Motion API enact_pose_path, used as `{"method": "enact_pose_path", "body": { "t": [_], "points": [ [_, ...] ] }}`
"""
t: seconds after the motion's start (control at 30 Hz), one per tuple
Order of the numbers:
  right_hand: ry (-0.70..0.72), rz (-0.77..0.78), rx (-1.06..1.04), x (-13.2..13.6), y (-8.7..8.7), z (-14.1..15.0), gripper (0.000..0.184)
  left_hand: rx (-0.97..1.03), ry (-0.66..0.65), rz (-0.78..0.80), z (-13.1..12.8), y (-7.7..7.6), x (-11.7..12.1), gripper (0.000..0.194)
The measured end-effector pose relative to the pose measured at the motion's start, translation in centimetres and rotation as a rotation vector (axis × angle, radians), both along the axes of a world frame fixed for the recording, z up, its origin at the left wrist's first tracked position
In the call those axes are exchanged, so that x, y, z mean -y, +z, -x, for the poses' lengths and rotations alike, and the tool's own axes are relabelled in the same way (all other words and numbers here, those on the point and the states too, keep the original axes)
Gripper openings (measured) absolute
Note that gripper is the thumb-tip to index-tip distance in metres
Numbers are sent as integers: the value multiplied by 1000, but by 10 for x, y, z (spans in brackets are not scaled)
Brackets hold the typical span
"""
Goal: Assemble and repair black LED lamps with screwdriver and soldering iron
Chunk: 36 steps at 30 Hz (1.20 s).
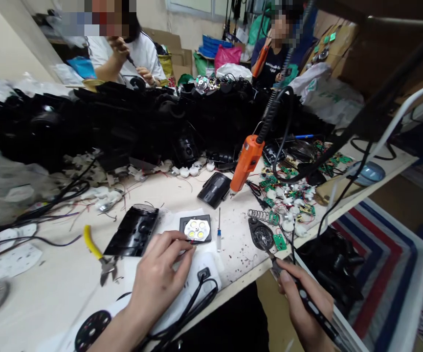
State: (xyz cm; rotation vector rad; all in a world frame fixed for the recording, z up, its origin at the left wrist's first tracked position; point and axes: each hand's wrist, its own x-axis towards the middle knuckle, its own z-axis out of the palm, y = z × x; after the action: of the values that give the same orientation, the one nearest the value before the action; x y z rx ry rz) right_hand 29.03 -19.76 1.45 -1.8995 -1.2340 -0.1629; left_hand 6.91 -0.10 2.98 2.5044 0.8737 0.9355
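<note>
**Left fingers at LED plate, right hand on soldering iron**

Head view. My left hand (163, 266) is palm down, thumb and forefinger nearly together at the near edge of the LED plate (197, 229). I cannot tell if they pinch the small red wire there. The plate, with four yellow-centred LEDs, lies on a black block (182, 223) just beyond these fingertips.

My right hand (306, 293) is closed around the soldering iron (312, 305), pen-fashion. Its tip points forward and left to the rim of the round black holder (261, 236); contact not resolvable. A coiled spring (260, 215) lies just beyond the holder, a green board (279, 242) beside it.

Just right of the left fingers: small screwdriver (219, 237), upper end pointing away. Left of them: open black housing (134, 232), then yellow-handled pliers (100, 256), jaws toward me. Nearer than the fingers: white power strip (211, 266) with a black plug.

Farther out, an orange power driver (247, 164) hangs nose down beside a second black housing (214, 189). Circuit boards and wires are heaped to its right. Behind: a bank of black parts (123, 122), two people beyond.
</note>
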Motion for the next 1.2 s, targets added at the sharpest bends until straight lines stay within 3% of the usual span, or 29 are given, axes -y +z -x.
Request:
{"method": "enact_pose_path", "body": {
  "t": [0.23,0.5,0.7,0.87,1.0,1.2],
  "points": [
    [55,-43,16,-9,0,7,17,-18,-30,80,4,-6,3,8],
    [127,-74,85,-20,-6,6,23,-4,87,267,2,-6,2,21],
    [116,-97,102,-19,3,11,20,55,155,443,-1,-6,1,22],
    [52,-76,-138,-19,20,25,16,111,161,606,-4,-9,1,19],
    [178,-46,-343,-34,30,43,20,121,187,661,-7,-5,0,15],
    [315,-8,-350,-60,28,58,26,152,168,698,-11,0,0,22]
  ]
}}
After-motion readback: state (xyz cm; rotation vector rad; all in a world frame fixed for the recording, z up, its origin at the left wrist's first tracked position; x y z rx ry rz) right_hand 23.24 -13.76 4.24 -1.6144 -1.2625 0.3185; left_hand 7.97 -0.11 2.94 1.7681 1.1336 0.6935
